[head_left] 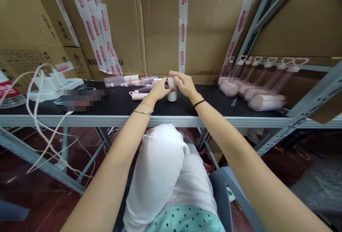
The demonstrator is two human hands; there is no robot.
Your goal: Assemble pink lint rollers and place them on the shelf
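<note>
A small white cylinder (172, 96) stands upright on the black tabletop between my hands. My left hand (160, 89) grips it from the left, with the thumb across its front near the top. My right hand (185, 84) is at its upper right side, fingers bent over the top and touching it; the fingers partly hide the top end. Just left of my left hand lies a pale pink cylinder (138, 96) with a small loop at its end. Several lilac and pink tubes (141, 81) lie behind it.
At right lie several pale pink cylinders (267, 102) with clear tubes and heart-shaped loops (287, 61). Near them is a small clear piece (234, 101). A power strip (57, 89) with white cables and a bottle (10, 93) stand left. Cardboard (160, 29) walls the back.
</note>
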